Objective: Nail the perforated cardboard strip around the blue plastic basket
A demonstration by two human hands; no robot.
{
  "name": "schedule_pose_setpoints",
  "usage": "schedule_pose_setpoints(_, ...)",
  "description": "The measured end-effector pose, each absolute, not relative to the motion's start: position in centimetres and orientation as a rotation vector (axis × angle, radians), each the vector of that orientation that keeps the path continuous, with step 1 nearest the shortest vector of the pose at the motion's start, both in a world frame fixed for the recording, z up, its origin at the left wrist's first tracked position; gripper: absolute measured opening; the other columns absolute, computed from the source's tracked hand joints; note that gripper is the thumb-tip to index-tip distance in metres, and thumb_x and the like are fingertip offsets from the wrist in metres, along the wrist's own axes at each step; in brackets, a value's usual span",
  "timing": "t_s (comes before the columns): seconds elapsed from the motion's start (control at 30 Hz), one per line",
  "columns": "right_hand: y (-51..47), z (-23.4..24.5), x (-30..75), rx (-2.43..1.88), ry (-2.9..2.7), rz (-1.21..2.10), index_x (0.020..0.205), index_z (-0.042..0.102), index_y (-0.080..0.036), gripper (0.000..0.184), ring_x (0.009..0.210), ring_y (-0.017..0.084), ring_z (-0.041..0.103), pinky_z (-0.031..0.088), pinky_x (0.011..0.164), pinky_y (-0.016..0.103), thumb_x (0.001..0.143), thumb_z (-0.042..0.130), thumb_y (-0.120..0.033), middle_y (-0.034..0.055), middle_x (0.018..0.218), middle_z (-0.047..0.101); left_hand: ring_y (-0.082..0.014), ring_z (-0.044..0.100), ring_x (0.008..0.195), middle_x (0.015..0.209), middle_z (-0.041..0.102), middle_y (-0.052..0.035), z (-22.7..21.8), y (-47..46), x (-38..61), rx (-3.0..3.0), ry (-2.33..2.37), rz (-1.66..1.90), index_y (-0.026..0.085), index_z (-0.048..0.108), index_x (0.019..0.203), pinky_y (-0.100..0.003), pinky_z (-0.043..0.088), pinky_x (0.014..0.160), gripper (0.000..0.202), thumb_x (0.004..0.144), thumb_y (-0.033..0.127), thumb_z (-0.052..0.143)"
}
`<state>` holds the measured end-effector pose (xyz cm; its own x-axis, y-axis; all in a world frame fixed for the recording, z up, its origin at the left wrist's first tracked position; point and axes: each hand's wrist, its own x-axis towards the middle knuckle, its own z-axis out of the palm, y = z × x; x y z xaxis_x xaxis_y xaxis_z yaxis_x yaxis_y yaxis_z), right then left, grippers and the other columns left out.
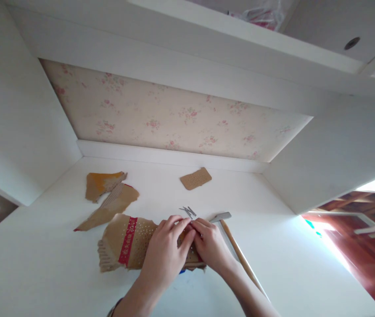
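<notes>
My left hand (164, 248) lies over a torn piece of brown cardboard (113, 229) with a red printed strip and many small punched holes. Its thumb and fingers are pinched together. Close against it, my right hand (212, 244) is also closed, fingertips meeting those of the left above the cardboard's right part. Whatever the fingertips hold is hidden or too small to name. Just beyond them, several grey nails (189, 212) lie in a small heap. A hammer (237, 248) with a wooden handle rests to the right of my right hand, its metal head pointing away.
Two torn cardboard scraps (111, 207) lie at the left of the white tabletop (58, 264). A small perforated cardboard piece (196, 178) is near the back. White side panels (332, 145) and an overhead shelf (181, 48) enclose the space, with floral wallpaper (174, 119) behind.
</notes>
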<state>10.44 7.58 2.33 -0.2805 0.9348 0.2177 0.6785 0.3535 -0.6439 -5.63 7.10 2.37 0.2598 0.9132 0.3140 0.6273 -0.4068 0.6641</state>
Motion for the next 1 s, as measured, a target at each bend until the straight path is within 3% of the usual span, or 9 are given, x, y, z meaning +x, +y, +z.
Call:
schedule_pose_setpoints(0.17, 7.7, 2.5, 10.4, -1.416, -2.084, 0.503, 0.082, 0.066, -0.017, 0.023, 0.072, 0.017, 0.062, 0.047, 0.067, 0.026, 0.087, 0.050, -0.001, 0.0036, 0.079, 0.067, -0.0208, 0.064, 0.093, 0.104, 0.069, -0.0035, 1.8, 7.8, -5.1, 2.124, 1.425, 0.981, 0.024, 0.066, 0.107, -0.037, 0.052, 0.088, 0.017, 0.094, 0.026, 0.055)
schedule_pose_setpoints(0.37, 7.8, 2.1, 10.5, -1.418, -2.136, 0.430, 0.082, 0.066, -0.016, 0.020, 0.073, 0.018, 0.062, 0.046, 0.070, 0.028, 0.086, 0.053, -0.001, 0.0038, 0.079, 0.069, -0.0187, 0.065, 0.092, 0.103, 0.070, -0.0016, 1.7, 8.2, -5.2, 2.126, 1.341, 0.996, 0.026, 0.067, 0.107, -0.033, 0.052, 0.088, 0.018, 0.094, 0.025, 0.056)
schedule_pose_setpoints(0.57, 7.9, 2.2, 10.3, -1.425, -2.141, 0.447, 0.076, 0.068, -0.018, 0.022, 0.069, 0.017, 0.062, 0.046, 0.068, 0.027, 0.093, 0.054, -0.012, 0.0019, 0.072, 0.067, -0.0168, 0.068, 0.088, 0.097, 0.072, -0.0025, 1.9, 8.5, -5.4, 2.091, 1.308, 1.025, 0.023, 0.068, 0.097, -0.028, 0.052, 0.082, 0.018, 0.096, 0.021, 0.050)
schedule_pose_setpoints(0.67, 7.4, 3.1, 10.8, -1.438, -2.076, 0.495, 0.091, 0.071, -0.021, 0.013, 0.072, 0.016, 0.064, 0.048, 0.068, 0.026, 0.093, 0.059, -0.021, 0.0011, 0.079, 0.070, -0.0175, 0.069, 0.087, 0.095, 0.073, -0.0023, 1.8, 8.5, -5.3, 2.092, 1.359, 0.999, 0.023, 0.066, 0.094, -0.029, 0.052, 0.080, 0.017, 0.096, 0.020, 0.049)
schedule_pose_setpoints(0.77, 6.4, 3.5, 12.2, -1.524, -1.842, 0.550, 0.104, 0.072, -0.022, 0.019, 0.074, 0.017, 0.065, 0.050, 0.066, 0.026, 0.093, 0.061, -0.033, 0.0021, 0.084, 0.072, -0.0190, 0.071, 0.084, 0.094, 0.075, -0.0021, 2.0, 8.6, -5.2, 2.100, 1.428, 0.936, 0.023, 0.067, 0.096, -0.030, 0.053, 0.077, 0.017, 0.095, 0.021, 0.050)
schedule_pose_setpoints(1.0, 3.6, 1.3, 16.8, -1.704, -1.563, 0.552, 0.088, 0.074, -0.021, 0.031, 0.072, 0.018, 0.066, 0.049, 0.065, 0.026, 0.095, 0.052, -0.043, 0.0029, 0.079, 0.073, -0.0201, 0.072, 0.083, 0.095, 0.077, -0.0031, 2.8, 9.1, -5.0, 2.142, 1.399, 0.778, 0.024, 0.071, 0.093, -0.029, 0.052, 0.076, 0.018, 0.095, 0.025, 0.053)
